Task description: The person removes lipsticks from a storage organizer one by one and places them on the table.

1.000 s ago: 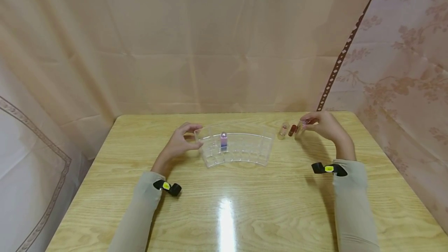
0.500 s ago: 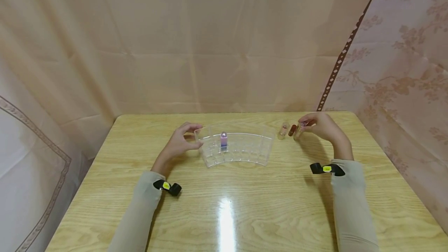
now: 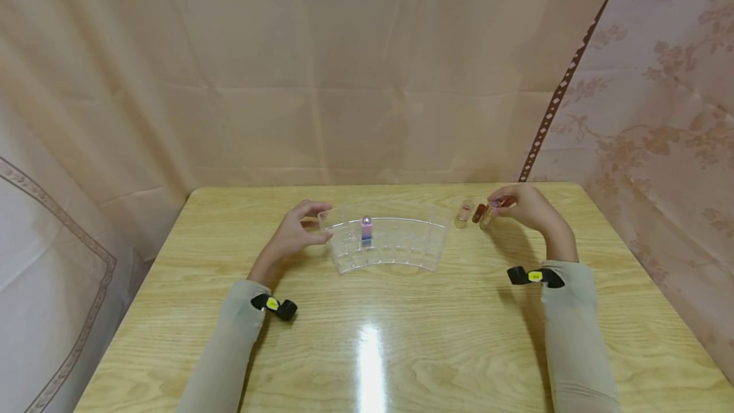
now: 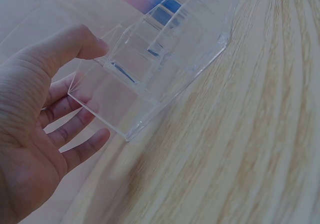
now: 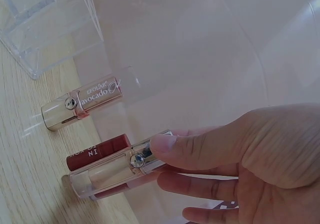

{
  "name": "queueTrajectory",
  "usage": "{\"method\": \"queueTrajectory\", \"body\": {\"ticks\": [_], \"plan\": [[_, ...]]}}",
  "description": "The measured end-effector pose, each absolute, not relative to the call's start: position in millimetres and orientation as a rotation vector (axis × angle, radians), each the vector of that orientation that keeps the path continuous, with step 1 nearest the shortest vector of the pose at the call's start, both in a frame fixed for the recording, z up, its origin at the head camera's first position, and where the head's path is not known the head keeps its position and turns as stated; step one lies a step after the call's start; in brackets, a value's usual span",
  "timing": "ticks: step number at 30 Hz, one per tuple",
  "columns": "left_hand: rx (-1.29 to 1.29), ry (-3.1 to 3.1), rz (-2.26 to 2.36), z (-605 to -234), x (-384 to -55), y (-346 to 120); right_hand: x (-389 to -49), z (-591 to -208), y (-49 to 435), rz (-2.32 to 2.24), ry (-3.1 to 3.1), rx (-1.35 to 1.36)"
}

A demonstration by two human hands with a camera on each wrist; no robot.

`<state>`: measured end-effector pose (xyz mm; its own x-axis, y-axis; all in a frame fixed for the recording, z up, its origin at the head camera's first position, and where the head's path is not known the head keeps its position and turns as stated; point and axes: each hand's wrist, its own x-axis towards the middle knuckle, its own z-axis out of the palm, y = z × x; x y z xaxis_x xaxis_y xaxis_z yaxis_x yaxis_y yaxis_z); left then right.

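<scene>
My left hand [image 3: 292, 231] holds the left end of a clear curved lipstick organizer [image 3: 401, 241], thumb on the near side and fingers behind. A pink-to-blue lipstick tube [image 3: 367, 228] stands upright in one of its compartments. To the right, my right hand [image 3: 530, 209] pinches the gold end of a lipstick [image 5: 115, 171] between thumb and fingers. Its clear end points down toward the table in the right wrist view. Right beside it is a dark red lipstick tube [image 5: 97, 151]. Further left stands a gold-based lipstick [image 5: 82, 103] with a clear cap and "avocado" lettering.
Everything is on a light wood-grain table [image 3: 436, 349] whose back edge meets a beige curtain [image 3: 367, 81]. A flowered cloth [image 3: 676, 145] hangs on the right. A bright light reflection [image 3: 369, 368] lies on the table's front part.
My right hand has shifted slightly left, keeping its fingers on the lipstick. My left hand and the organizer have stayed in place.
</scene>
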<state>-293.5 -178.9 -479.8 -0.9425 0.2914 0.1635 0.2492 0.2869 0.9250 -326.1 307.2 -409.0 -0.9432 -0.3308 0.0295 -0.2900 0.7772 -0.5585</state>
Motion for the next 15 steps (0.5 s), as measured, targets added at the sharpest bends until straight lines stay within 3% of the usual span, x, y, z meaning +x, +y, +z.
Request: {"method": "queueTrajectory", "body": {"ticks": [15], "plan": [[0.536, 2.488, 1.784, -467.7, -284.9, -179.1, -331.5, -413.5, 306.7, -0.88, 2.898, -0.552]]}}
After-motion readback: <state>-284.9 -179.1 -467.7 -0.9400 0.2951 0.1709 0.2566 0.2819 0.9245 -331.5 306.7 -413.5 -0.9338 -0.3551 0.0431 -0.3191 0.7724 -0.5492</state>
